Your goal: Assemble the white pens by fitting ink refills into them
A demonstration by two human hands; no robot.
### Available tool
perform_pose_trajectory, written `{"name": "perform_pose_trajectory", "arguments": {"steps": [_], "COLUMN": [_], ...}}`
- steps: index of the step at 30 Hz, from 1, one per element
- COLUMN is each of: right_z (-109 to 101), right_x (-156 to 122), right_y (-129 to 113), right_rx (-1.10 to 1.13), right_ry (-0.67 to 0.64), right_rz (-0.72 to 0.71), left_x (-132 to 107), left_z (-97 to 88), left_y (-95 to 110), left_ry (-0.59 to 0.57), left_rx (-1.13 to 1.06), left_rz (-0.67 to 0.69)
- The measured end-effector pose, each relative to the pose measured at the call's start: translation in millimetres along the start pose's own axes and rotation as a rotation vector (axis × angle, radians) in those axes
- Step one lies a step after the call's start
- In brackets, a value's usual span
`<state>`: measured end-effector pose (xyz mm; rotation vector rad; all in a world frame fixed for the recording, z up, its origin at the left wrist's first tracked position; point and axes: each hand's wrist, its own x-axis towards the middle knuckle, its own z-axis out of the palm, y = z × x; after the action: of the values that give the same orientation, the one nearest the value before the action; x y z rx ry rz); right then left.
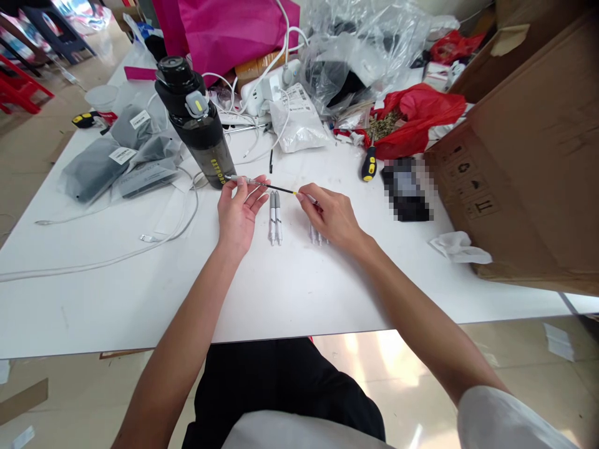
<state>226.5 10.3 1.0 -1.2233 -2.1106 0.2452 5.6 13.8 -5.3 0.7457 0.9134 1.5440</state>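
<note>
My left hand (238,215) pinches a grey pen barrel (244,179) between thumb and forefinger, with the other fingers loosely spread. A thin black pen refill (281,189) runs from the barrel's end toward my right hand (330,215), whose closed fingers grip its yellow-marked end. Two white-and-grey pens (273,218) lie side by side on the white table (299,293) between my hands. Under my right hand several clear pen parts (318,236) show, mostly hidden. Behind my left hand lies a short black stick-like piece (271,161).
A black drink bottle (196,125) stands just behind my left hand. Bagged dark items (107,165) and a white cable (187,218) lie left. At right are a screwdriver (369,163), red plastic bag (416,115), crumpled tissue (461,247) and large cardboard box (524,143).
</note>
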Motion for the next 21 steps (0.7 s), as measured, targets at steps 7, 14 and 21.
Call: {"name": "perform_pose_trajectory", "arguments": {"steps": [7,14,21], "right_z": [0.2,0.2,4.6], "right_x": [-0.6,-0.5,-1.8], "right_y": [-0.4,0.1,1.7], "right_rx": [-0.002,-0.024,-0.039], "right_ry": [0.006,-0.006,-0.003], "right_rz": [0.002,-0.004,-0.021], "left_x": [-1.1,-2.0,-9.0], "left_z": [2.2,2.4,10.3], "left_y": [2.4,0.1,-0.5], "left_ry": [0.023,0.002,-0.049], "left_rx": [0.001,0.004,0.000], "left_rz": [-0.028,-0.044,-0.068]}}
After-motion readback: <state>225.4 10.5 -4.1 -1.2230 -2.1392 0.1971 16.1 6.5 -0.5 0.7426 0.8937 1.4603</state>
